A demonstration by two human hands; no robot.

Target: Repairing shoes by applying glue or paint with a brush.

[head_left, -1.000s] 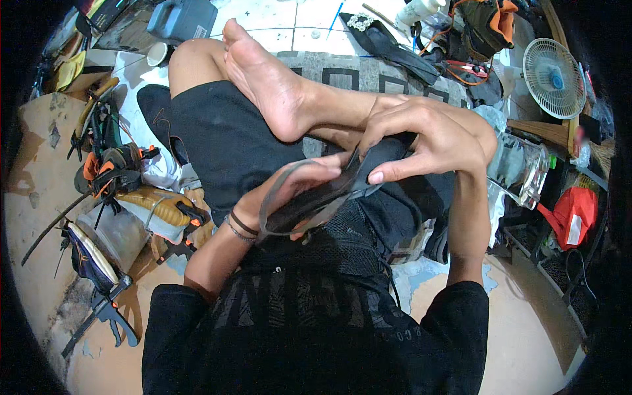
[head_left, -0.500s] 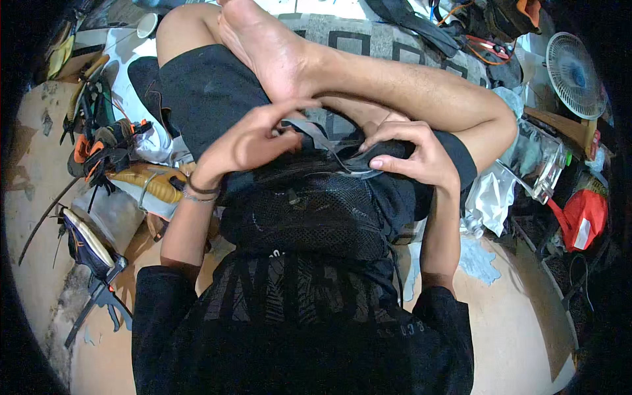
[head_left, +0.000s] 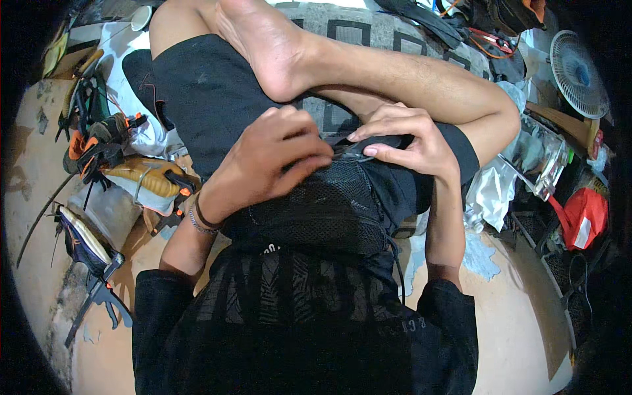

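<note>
A black mesh bag (head_left: 322, 210) lies across my lap against my black shirt. At its upper edge, my right hand (head_left: 415, 145) pinches a dark fabric part of it between thumb and fingers. My left hand (head_left: 276, 158) is over the bag's upper left side, its fingers curled and the thumb close to the forefinger. What those fingertips hold, if anything, is too small and dark to make out. The two hands are a short gap apart, with a thin strip along the bag's edge between them.
My crossed bare legs lie beyond the bag on a grey patterned cushion (head_left: 349, 36). To the left are a clamp (head_left: 105, 296), a shoe (head_left: 89, 240) and pliers (head_left: 72, 112). On the right are a fan (head_left: 578, 76), a red cloth-like item (head_left: 586, 217) and clear plastic (head_left: 490, 191).
My left hand has turned over and come nearer to my right hand, its fingers curling in. The grey strap that showed beside it is mostly hidden. My right hand has barely moved.
</note>
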